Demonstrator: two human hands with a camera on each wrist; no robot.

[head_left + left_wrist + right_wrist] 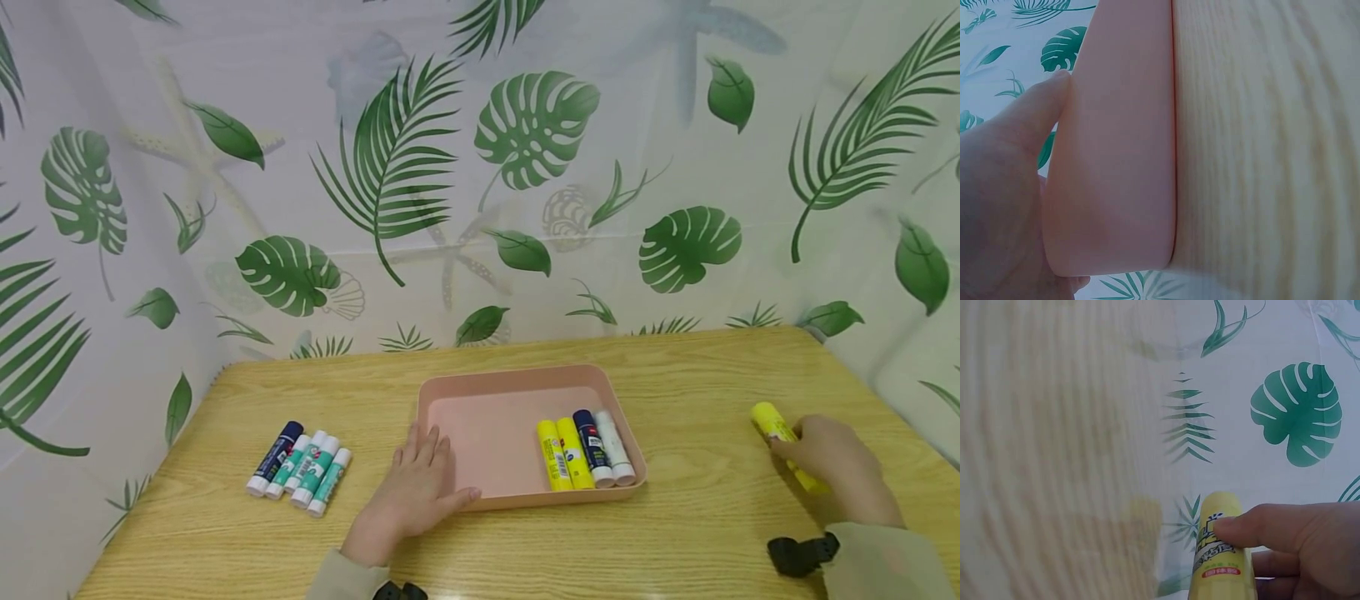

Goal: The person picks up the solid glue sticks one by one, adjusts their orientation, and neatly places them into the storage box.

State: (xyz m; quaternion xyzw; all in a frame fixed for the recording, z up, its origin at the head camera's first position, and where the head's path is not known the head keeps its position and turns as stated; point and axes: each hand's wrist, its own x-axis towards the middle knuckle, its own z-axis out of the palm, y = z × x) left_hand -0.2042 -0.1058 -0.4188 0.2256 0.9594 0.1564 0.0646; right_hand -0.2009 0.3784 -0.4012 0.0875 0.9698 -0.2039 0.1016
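left hand [412, 493]: fingers straight, spread at pink tray [480, 437]'s left rim, thumb at near rim | right hand [840, 465]: clamped on yellow glue stick [767, 419] | stick: counter [675, 542]'s right side, well apart from tray

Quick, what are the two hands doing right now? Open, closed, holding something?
Left hand: open, resting on the near left corner of the pink tray.
Right hand: closed, holding a yellow glue stick.
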